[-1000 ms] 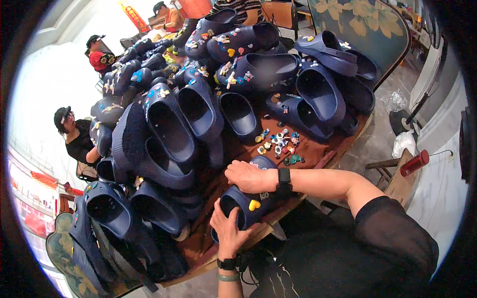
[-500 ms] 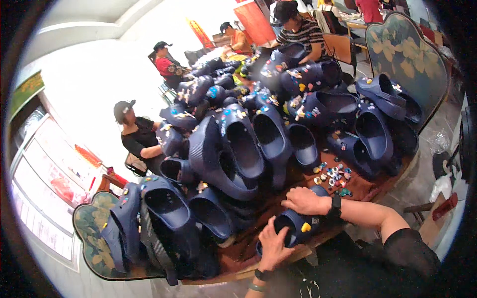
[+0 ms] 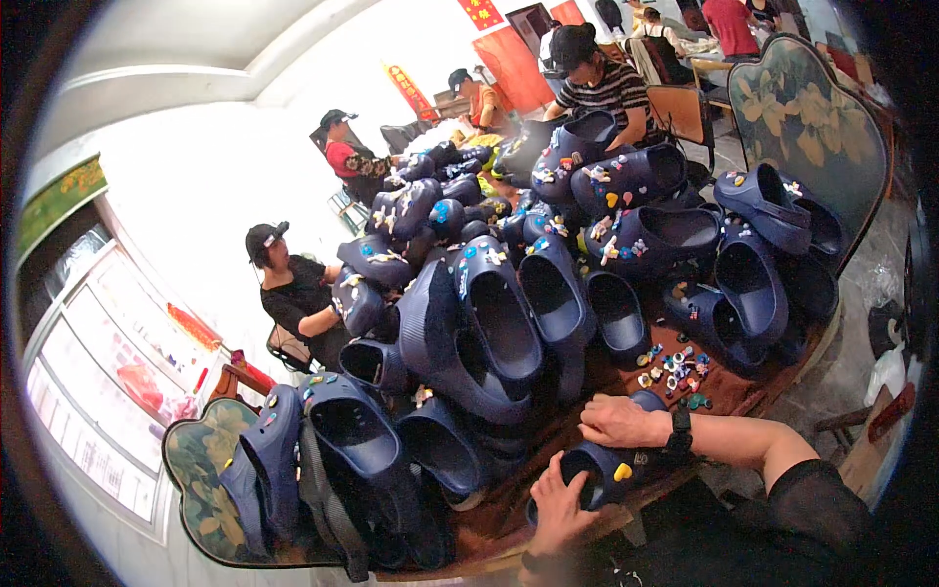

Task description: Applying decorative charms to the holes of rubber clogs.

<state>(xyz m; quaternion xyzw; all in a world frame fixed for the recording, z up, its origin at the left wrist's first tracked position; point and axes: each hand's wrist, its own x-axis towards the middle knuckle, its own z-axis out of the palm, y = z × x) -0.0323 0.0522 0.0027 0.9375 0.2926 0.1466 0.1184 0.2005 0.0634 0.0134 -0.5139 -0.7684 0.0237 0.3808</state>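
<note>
A dark blue clog (image 3: 604, 462) lies at the table's near edge with a yellow heart charm (image 3: 622, 473) on its side. My left hand (image 3: 559, 504) grips the clog around its foot opening, the thumb inside and the fingers over the rim. Over the clog's far side rests my right hand (image 3: 626, 423), its fingers curled and closed. Whatever is under those fingertips is hidden. Just beyond that hand, small colourful charms (image 3: 680, 372) lie loose in a pile on the brown tabletop.
Dark blue clogs (image 3: 499, 323), many with charms, are heaped across the table. More clogs (image 3: 342, 430) stand at the left near end. Floral panels rise at the left end (image 3: 210, 479) and right end (image 3: 812, 108). Several people sit around the far side, one in a striped top (image 3: 611, 93).
My view has shifted, so the whole scene sits lower and further right. Both hands remain on the same clog in nearly the same grip.
</note>
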